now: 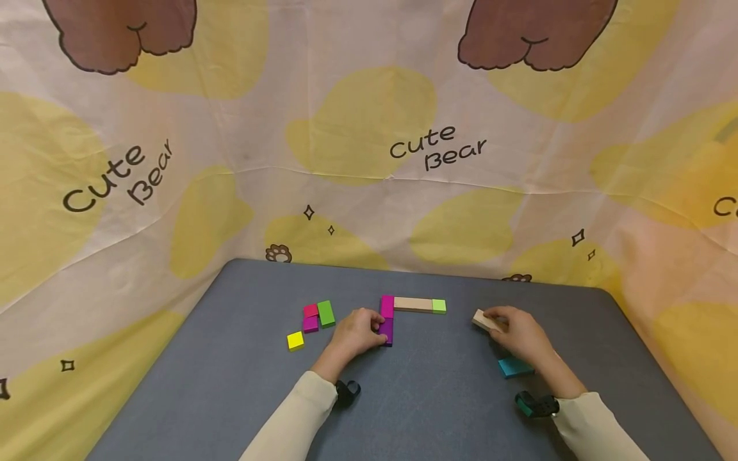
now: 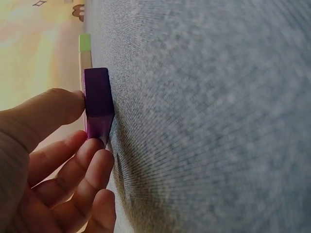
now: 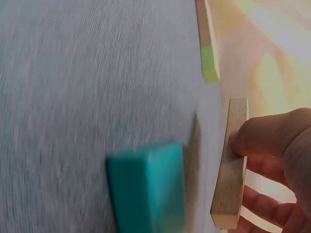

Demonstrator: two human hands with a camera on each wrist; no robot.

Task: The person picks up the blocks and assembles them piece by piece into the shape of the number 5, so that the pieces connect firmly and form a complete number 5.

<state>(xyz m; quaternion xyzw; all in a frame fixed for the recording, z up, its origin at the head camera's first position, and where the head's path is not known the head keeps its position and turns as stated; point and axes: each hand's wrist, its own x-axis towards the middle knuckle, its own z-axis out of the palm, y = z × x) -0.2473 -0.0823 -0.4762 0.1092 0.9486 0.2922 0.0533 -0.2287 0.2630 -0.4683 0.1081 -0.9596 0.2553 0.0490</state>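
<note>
My left hand (image 1: 354, 333) holds the near end of a dark purple block (image 2: 99, 92) between thumb and fingertips. That block lies on the table in line with a magenta block (image 1: 387, 305) beyond it. From the magenta block's right side a plain wooden block (image 1: 412, 305) runs to a small light green block (image 1: 439, 306). My right hand (image 1: 521, 336) pinches another plain wooden block (image 3: 230, 179), raised a little over the table with its shadow below. Under this hand lies a teal block (image 3: 150, 189), partly covered by the hand in the head view.
Left of my left hand on the grey table (image 1: 230, 384) lie a red block (image 1: 311, 310), a green block (image 1: 326, 314), a small magenta block (image 1: 310, 324) and a yellow block (image 1: 295, 341). A patterned cloth (image 1: 357, 128) hangs behind the table's far edge.
</note>
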